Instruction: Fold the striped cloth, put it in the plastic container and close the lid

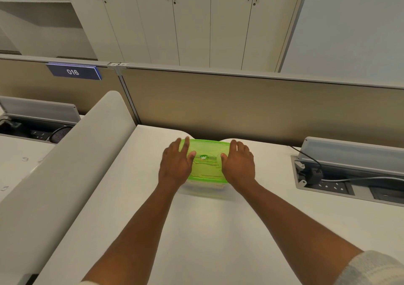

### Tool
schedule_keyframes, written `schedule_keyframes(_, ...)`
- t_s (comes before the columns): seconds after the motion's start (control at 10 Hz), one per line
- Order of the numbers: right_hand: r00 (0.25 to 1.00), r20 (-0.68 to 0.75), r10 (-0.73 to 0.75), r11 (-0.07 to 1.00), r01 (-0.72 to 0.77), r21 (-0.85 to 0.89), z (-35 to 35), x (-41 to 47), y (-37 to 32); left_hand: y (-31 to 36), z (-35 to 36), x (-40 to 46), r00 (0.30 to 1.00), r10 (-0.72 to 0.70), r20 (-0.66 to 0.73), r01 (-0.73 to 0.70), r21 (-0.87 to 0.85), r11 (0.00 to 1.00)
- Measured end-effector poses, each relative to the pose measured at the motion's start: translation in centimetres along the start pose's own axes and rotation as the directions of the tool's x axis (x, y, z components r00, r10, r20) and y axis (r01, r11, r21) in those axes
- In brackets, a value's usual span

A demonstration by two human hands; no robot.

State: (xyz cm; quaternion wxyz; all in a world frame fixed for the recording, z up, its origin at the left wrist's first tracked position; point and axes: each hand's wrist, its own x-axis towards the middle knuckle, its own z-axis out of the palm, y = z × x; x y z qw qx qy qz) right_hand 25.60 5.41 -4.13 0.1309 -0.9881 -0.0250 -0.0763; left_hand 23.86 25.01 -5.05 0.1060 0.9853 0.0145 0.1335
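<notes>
Plastic container (204, 187), green lid (206, 164) on, long axis left-right, under both flat hands.

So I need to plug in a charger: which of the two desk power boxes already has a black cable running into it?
The power box on the right of the desk, beside the right hand. A black cable drops into it; the box across the divider at far left shows no such cable.

The number "016" was printed in white on a blue plate (73, 71) fixed to the top of the partition (218, 101). A small round logo (204, 157) was set at the middle of the green lid (206, 164); its letters could not be read for certain.
</notes>
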Motion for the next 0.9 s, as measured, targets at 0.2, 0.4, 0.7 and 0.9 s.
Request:
schedule_keyframes(0.2,0.977,0.152,-0.148,0.989,0.144,0.040,2.0,0.3,-2.1,1.7,1.9,0.4,0.968,0.149,0.203,-0.146,-0.031,0.989)
schedule_keyframes(0.4,0.982,0.112,-0.151,0.988,0.155,-0.025,3.6,-0.6,-1.9,1.6,2.8,0.1,0.969,0.156,0.190,-0.168,0.046,0.985)
schedule_keyframes(0.7,0.973,0.169,-0.158,0.987,0.160,0.000,2.7,-0.5,-2.0,2.4,0.9,0.1,0.946,0.134,0.297,-0.141,0.004,0.990)
schedule_keyframes(0.9,0.971,0.126,-0.203,0.978,0.194,0.080,-0.4,0.2,-1.2,4.5,-2.6,1.0,0.957,0.191,0.220,-0.193,-0.011,0.981)
